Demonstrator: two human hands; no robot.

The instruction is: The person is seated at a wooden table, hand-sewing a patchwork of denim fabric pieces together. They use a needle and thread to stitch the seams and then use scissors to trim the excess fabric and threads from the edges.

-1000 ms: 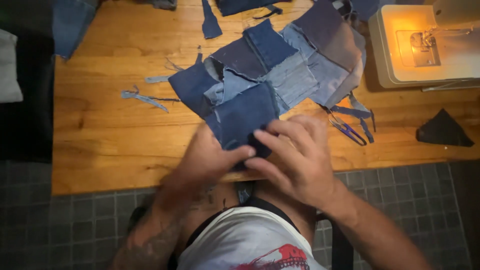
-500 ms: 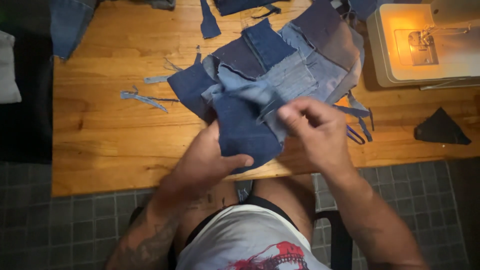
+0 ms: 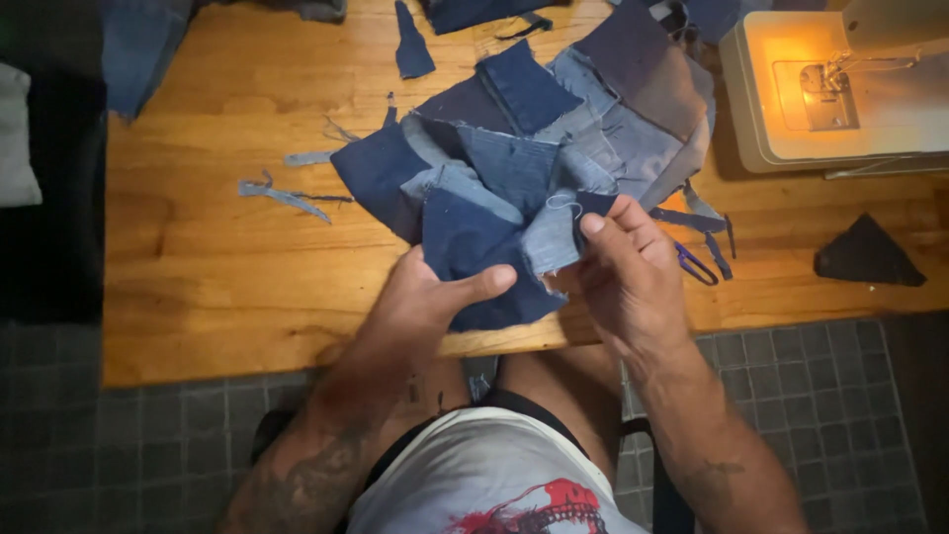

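Denim patchwork (image 3: 494, 237) pinched between left hand (image 3: 430, 297) thumb and fingers, right hand (image 3: 633, 272) gripping its edge

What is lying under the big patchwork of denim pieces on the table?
Under the denim patchwork only the wooden table shows around its edges. A purple-handled tool and dark strips poke out at its right side. Anything else beneath is covered.

A warm lamp on the sewing machine (image 3: 840, 89) glares at far right, overexposed; the wooden table (image 3: 198, 257) glows amber, while the left edge and near floor sink into dim, soft shadow.
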